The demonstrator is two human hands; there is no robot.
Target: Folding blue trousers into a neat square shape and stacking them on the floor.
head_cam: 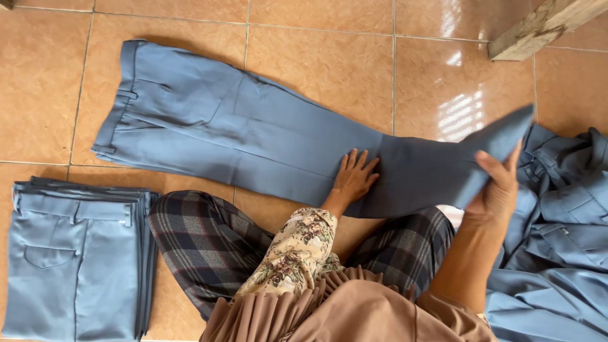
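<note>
Pair of blue-grey cloth trousers (253,136) lay flat across the tan tiled floor (329,69), waistband to the left. Left hand (354,177) pressed open-palmed at mid-leg, likely pinning a fold line. Right hand (497,187) pinched the hem end, lifted. Folded stack of matching trousers (76,259) lay left; loose heap (557,234) right.

A folded stack (76,253) of blue-grey trousers lies on the tan tiled floor (316,69), squared up with a back pocket facing up. Well right of the stack, at the far edge of view, sits a loose heap (557,253) of the same cloth. Far up and right of the stack, a rough wooden beam (544,25) crosses the corner.
</note>
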